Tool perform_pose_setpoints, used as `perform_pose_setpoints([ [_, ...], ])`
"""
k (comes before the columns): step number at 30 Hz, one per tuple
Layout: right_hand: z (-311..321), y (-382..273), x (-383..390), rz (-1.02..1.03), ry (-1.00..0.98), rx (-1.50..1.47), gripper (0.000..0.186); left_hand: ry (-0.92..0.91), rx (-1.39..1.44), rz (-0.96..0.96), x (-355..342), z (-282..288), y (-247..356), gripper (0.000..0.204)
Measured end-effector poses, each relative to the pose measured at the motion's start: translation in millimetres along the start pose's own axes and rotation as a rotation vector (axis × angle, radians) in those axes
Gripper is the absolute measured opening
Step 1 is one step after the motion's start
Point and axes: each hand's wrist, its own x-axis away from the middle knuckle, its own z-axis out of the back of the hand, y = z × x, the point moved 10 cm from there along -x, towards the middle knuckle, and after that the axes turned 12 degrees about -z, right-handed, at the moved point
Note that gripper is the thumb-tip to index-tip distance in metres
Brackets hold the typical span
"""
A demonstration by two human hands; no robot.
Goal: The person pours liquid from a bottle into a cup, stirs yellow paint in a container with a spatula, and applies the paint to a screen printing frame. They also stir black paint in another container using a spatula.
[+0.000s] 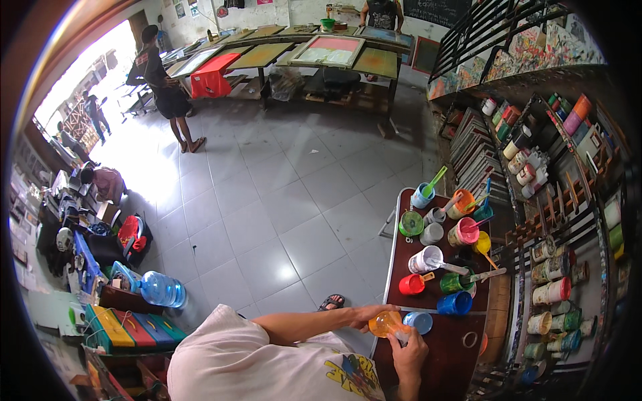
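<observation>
My left hand [366, 318] is closed round the side of an orange container [384, 323] over the dark red tabletop [428, 374]. My right hand [408, 354] grips the same container from the lower right, near a pale part that I cannot make out clearly. A light blue lidded tub [419, 323] stands just right of the container. Farther along the table are a dark blue pot [455, 303], a red pot [411, 285], a white pot with a spatula [422, 259] and several other colourful paint pots.
Paint-stained shelves of cans [555, 291] line the right side. Screen-printing benches [374, 61] stand at the back with a standing person [157, 73] before them. A crouching person [105, 186], a large water bottle [164, 291] and piled items are on the left. A sandalled foot [331, 302] shows below.
</observation>
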Motion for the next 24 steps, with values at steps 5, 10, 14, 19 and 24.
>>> perform_pose_setpoints([
  [5, 2, 1, 4, -0.002, 0.076, -0.015, 0.039, -0.008, -0.001, -0.034, 1, -7, 9, 0.069],
  [10, 0, 13, 4, -0.185, 0.090, -0.190, 0.033, -0.010, 0.033, -0.037, 0, -13, 15, 0.068],
  [14, -1, 7, 0, -0.014, 0.096, -0.253, 0.029, 0.016, 0.144, -0.044, -9, -9, 0, 0.065],
  [19, -6, 24, -3, -0.125, 0.062, -0.306, 0.029, -0.021, 0.078, -0.058, -7, -5, 9, 0.062],
  [24, -4, 22, -4, -0.378, 0.073, -0.375, 0.030, 0.114, 0.261, -0.199, 3, -11, 29, 0.063],
])
